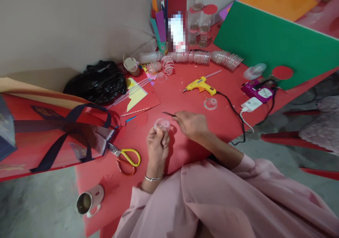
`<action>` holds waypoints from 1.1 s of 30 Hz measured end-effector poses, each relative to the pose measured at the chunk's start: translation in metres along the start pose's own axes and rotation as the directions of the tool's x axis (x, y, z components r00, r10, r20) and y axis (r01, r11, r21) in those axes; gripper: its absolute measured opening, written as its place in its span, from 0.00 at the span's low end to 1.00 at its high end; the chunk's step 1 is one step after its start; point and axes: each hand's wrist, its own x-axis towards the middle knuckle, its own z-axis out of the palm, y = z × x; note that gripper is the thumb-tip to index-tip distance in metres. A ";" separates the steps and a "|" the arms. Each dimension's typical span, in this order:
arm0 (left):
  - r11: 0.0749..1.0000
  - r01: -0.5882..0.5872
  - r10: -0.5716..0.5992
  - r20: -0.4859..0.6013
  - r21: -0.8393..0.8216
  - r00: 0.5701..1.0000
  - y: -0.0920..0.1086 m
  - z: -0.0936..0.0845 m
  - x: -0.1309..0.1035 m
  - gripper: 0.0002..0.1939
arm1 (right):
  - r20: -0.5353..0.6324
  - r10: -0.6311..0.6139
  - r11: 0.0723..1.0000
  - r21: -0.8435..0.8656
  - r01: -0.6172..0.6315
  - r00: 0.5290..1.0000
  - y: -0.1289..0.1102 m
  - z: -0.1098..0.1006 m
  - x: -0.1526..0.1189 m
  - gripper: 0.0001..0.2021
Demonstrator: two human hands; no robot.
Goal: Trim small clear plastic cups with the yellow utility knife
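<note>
My left hand [158, 144] pinches a small clear plastic lid [162, 125] between thumb and fingers, held over the red table [185, 147]. My right hand [192, 124] is closed around a thin dark pointed tool [168, 114]; its exact kind is too small to tell. The tool's tip points left, just above the lid and apart from it. Another clear lid [210, 103] lies flat on the table to the right. Beyond my right hand rests a yellow hot glue gun [201, 86] with its nozzle toward the left.
Scissors [128, 157] and a mug [90, 199] are at the left. A red bag [53, 135] and black plastic bag [102, 82] flank the table. Stacked clear cups [200, 57] line the back. The glue gun's cable [233, 110] runs to a purple extension box [258, 90].
</note>
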 end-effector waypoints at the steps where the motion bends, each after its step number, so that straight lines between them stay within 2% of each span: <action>1: 1.000 0.002 -0.002 0.003 -0.003 1.000 0.000 0.000 0.000 0.17 | 0.003 0.044 0.999 0.029 -0.044 0.999 0.001 -0.001 0.002 0.20; 4: 1.000 0.018 -0.018 -0.018 -0.024 1.000 0.000 0.000 0.000 0.17 | 0.026 0.060 0.962 0.265 -0.064 0.998 0.004 -0.003 0.005 0.21; 7: 0.997 0.049 -0.051 -0.030 -0.053 0.998 -0.001 -0.001 0.003 0.17 | 0.092 0.036 0.864 0.498 -0.077 0.995 0.001 -0.004 0.004 0.18; 11: 0.989 0.132 -0.131 0.017 -0.070 0.991 -0.003 -0.002 0.007 0.17 | 0.145 0.020 0.745 0.657 -0.111 0.989 -0.006 0.003 0.004 0.27; 16: 0.990 0.133 -0.132 0.025 -0.055 0.991 -0.006 0.003 0.006 0.18 | 0.158 0.076 0.671 0.722 -0.168 0.984 -0.011 0.013 0.005 0.24; 22: 0.998 0.051 -0.054 -0.120 -0.029 0.991 -0.010 0.009 0.003 0.18 | 0.173 0.048 0.644 0.747 -0.163 0.984 -0.013 0.014 0.003 0.22; 26: 1.000 0.020 -0.023 -0.150 -0.022 0.988 -0.006 0.006 0.004 0.18 | 0.225 0.054 0.622 0.755 -0.209 0.973 -0.010 0.009 0.001 0.21; 28: 1.000 0.021 -0.023 -0.157 -0.013 0.987 -0.004 0.004 0.005 0.18 | 0.261 0.071 0.565 0.785 -0.255 0.963 -0.008 0.010 0.000 0.20; 33: 0.999 0.040 -0.042 -0.155 -0.017 0.987 -0.004 0.004 0.005 0.18 | 0.312 0.060 0.364 0.878 -0.311 0.948 -0.005 0.016 0.000 0.25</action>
